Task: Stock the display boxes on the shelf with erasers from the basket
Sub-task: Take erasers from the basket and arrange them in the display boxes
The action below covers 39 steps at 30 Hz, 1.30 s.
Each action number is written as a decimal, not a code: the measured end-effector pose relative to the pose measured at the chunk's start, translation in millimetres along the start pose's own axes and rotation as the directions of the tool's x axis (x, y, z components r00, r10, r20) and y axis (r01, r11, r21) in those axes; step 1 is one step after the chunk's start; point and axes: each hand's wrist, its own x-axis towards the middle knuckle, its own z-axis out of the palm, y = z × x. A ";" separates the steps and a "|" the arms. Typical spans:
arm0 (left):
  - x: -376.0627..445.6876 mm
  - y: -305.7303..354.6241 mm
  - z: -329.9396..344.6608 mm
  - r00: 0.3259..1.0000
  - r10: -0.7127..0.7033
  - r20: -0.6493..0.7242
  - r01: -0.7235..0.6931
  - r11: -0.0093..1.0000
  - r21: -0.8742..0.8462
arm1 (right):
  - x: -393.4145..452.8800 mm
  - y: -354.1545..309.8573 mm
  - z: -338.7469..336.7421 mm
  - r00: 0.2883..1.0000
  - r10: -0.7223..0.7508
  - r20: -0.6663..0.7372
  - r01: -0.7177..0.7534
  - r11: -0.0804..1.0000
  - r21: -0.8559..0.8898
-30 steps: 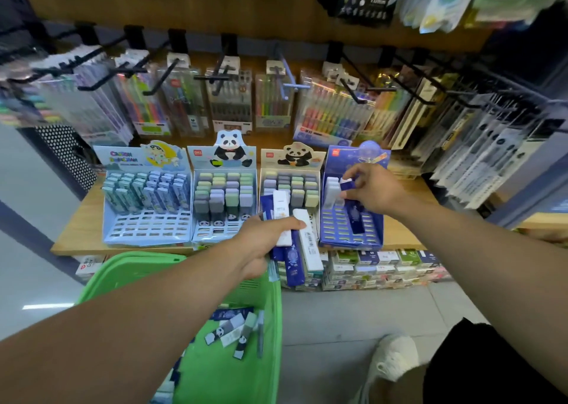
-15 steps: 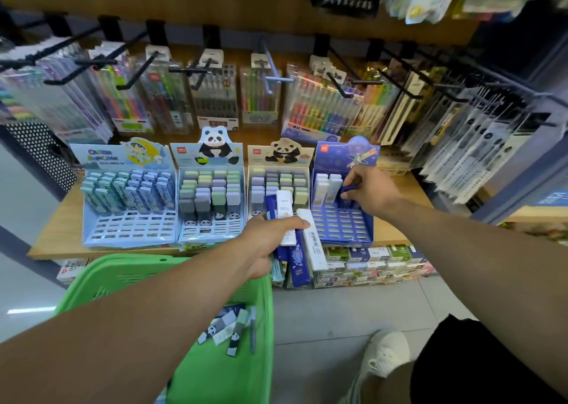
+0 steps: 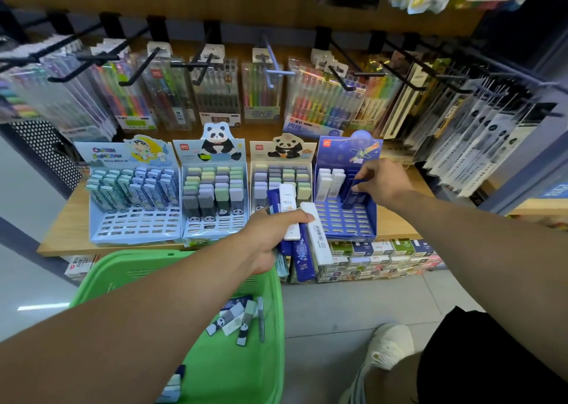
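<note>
Several display boxes stand in a row on the wooden shelf (image 3: 61, 228). My right hand (image 3: 384, 182) reaches into the dark blue display box (image 3: 347, 219) at the right and pinches a dark blue eraser (image 3: 353, 194) standing in its slots. White erasers (image 3: 330, 184) stand at that box's back left. My left hand (image 3: 270, 234) grips a bunch of long blue and white erasers (image 3: 304, 237) in front of the boxes. The green basket (image 3: 172, 268) below holds several loose erasers (image 3: 236, 320).
A light blue box (image 3: 132, 194) and two panda boxes (image 3: 215, 194) (image 3: 281, 182) hold upright erasers. Pen packs hang on black hooks (image 3: 215, 93) above the shelf. Small boxes (image 3: 384, 259) are stacked under the shelf. My shoe (image 3: 387, 345) is on the tiled floor.
My right hand has moved a little right and toward the front inside the dark blue box, with a dark blue eraser in its fingers. The left hand still holds its bunch.
</note>
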 end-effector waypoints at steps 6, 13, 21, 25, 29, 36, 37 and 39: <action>-9.5 1.1 -15.4 1.000 -0.022 0.003 0.022 0.999 0.050 | 2.3 -1.7 1.9 1.000 -0.001 -0.012 0.000 0.999 -0.032; -11.4 3.9 -33.3 0.999 -0.015 -0.048 0.017 0.999 0.046 | 0.4 -0.6 2.2 0.999 -0.039 0.025 0.041 0.998 -0.057; -10.4 3.1 -28.0 0.998 -0.003 -0.058 0.004 1.000 0.014 | 6.7 2.5 6.2 0.999 -0.050 0.006 0.050 0.978 -0.205; -8.3 6.2 -24.8 0.998 -0.001 -0.056 0.000 1.000 -0.002 | 8.1 3.6 10.9 0.998 -0.046 -0.052 0.032 0.966 -0.255; -5.3 9.1 -23.9 0.999 0.007 -0.045 -0.007 1.000 0.002 | 12.4 5.8 13.0 0.998 -0.031 -0.060 0.011 0.950 -0.311; -4.1 13.3 -24.1 0.997 0.028 -0.065 -0.029 0.999 -0.018 | 11.2 -3.2 14.2 1.000 0.012 -0.010 -0.015 0.903 -0.430; -4.0 13.7 -24.0 0.997 0.030 -0.066 -0.032 0.999 -0.020 | 10.4 -5.5 13.7 1.000 0.025 -0.004 -0.024 0.895 -0.446; -3.6 14.1 -24.2 0.997 0.034 -0.069 -0.035 0.999 -0.023 | 6.3 -11.8 11.1 0.999 0.046 0.010 -0.035 0.873 -0.486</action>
